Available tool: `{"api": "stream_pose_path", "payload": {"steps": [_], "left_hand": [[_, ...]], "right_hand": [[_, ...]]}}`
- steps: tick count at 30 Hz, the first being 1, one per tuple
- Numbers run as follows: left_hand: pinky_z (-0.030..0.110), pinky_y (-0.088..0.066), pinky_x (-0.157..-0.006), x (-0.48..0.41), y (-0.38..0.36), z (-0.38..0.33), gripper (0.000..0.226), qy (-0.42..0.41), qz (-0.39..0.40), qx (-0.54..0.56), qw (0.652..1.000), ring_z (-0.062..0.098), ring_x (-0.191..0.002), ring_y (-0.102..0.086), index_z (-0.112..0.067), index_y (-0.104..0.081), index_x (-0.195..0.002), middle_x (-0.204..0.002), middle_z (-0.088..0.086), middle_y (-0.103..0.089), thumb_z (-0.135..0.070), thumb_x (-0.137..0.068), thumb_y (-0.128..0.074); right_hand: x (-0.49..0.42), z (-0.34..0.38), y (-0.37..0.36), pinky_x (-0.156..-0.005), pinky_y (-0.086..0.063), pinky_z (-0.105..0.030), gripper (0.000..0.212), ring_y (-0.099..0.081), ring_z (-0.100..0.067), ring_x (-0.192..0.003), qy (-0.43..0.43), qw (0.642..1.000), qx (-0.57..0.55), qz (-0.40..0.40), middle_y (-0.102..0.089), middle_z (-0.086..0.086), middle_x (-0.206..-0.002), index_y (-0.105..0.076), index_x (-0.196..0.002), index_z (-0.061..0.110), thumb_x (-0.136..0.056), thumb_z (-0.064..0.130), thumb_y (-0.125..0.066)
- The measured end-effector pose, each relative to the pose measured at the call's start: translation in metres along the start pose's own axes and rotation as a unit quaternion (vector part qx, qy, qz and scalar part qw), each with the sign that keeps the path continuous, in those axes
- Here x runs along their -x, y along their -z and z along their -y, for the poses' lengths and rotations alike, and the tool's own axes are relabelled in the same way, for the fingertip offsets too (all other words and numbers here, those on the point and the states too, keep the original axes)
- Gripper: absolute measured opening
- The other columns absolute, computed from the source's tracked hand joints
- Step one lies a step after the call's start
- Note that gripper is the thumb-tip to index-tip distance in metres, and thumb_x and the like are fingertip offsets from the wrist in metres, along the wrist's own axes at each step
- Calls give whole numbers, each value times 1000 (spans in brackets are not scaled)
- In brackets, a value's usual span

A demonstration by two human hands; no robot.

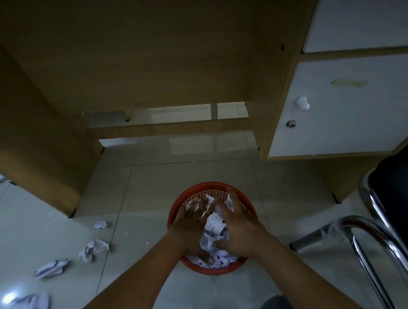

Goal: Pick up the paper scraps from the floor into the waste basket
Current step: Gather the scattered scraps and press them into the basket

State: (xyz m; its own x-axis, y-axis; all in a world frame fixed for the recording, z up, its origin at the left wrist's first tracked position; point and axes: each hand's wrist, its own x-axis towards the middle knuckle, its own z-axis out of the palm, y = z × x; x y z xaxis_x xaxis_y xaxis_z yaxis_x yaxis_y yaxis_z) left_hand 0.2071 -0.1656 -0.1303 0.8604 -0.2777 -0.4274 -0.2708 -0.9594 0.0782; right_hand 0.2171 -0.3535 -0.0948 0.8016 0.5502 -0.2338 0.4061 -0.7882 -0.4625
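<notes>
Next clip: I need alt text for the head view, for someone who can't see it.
The left hand and right hand rest open on crumpled paper in a red waste basket on the tiled floor. More paper scraps lie to its left near a wooden desk; a chair stands at right.

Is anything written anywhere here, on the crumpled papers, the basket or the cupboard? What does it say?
No text here can be read.
Crumpled paper in the red waste basket: small dark marks, perhaps print, too blurred to read.
Paper scrap on the floor: dark streaks, too blurred to read.
White cabinet door: a yellowish smear only, no words.
</notes>
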Motion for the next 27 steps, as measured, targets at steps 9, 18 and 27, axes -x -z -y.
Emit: {"api": "stream_pose_path", "payload": {"steps": [9,18,27], "left_hand": [[33,38,-100,-4,4,-1,118,-52,-93,-104,989,25,-138,26,-21,-1,-154,-155,6,18,-87,-66,-44],[44,2,-118,-8,-1,4,150,-9,45,128,991,21,-140,29,-30,39,-139,-152,-9,34,-70,-53,-78],[42,34,-101,-12,-8,0,117,-90,13,-66,994,27,-122,51,-35,32,-141,-144,4,42,-81,-71,-50]], "right_hand": [[-11,-15,-18,-120,-3,-38,111,7,-30,-148,-14,981,155,112,19,-10,-160,15,-152,18,-81,69,-54],[-43,-23,-52,-121,-3,-44,114,16,-31,-147,-68,952,233,188,25,-12,-158,20,-150,19,-80,72,-52],[-43,-19,-47,-119,-7,-42,111,7,-31,-148,-90,953,214,194,15,-15,-160,10,-153,13,-82,64,-58]]}}
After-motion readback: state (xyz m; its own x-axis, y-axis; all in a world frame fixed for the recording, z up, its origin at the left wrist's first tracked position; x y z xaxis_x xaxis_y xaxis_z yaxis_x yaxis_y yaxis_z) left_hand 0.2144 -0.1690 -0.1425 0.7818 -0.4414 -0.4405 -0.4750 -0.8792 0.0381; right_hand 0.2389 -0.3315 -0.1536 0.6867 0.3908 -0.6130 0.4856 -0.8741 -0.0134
